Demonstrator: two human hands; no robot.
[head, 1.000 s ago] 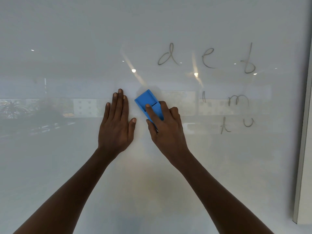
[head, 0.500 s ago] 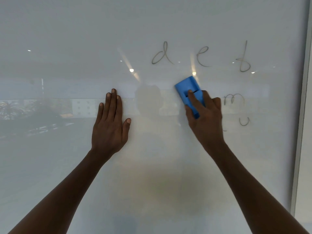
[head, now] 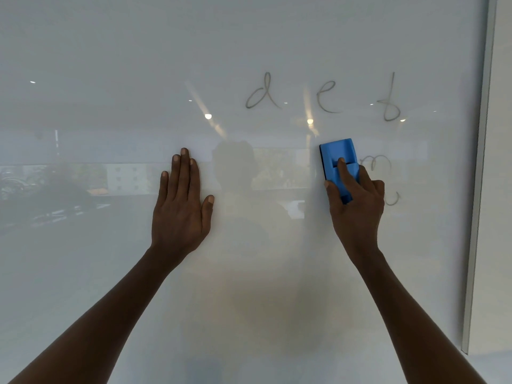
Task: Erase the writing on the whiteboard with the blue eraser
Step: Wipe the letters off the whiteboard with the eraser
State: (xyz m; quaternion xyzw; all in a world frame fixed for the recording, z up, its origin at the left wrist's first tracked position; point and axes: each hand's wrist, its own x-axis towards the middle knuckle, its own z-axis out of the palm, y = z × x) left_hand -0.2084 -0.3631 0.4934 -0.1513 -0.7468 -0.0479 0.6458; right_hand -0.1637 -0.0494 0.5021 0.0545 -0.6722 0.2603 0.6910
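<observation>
Fingers together, left hand (head: 181, 206) is lying flat on the whiteboard (head: 110, 273), well left of the blue eraser (head: 338, 164); right hand (head: 356, 206) is gripping that eraser against the board, beneath handwritten letters (head: 327, 97).

Blue eraser (head: 336, 159) flat on lettered whiteboard (head: 110, 65)
</observation>
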